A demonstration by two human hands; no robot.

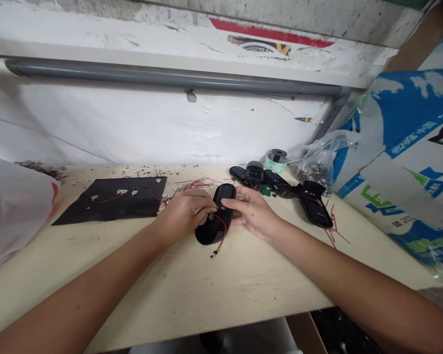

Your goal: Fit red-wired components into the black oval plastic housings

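Note:
My right hand (256, 214) grips a glossy black plastic housing (207, 235) from its right side, thumb on top and fingers beneath. The housing is held just over the table, its open hollow side facing up. My left hand (184, 211) is closed in a pinch at the housing's left edge, and what lies between the fingertips is too small to make out. A red wire (226, 227) runs from beside those fingertips across the hollow. Its lower end hangs past the rim with a small dark and metal part (214, 254) on it.
A black sheet (81, 204) at left carries small metal contacts. Loose contacts and red wires (197, 183) lie behind my left hand. More black housings (315, 209), a tape roll (275, 161) and a plastic bag of small parts (315, 169) stand right, beside a blue-white package (402, 162).

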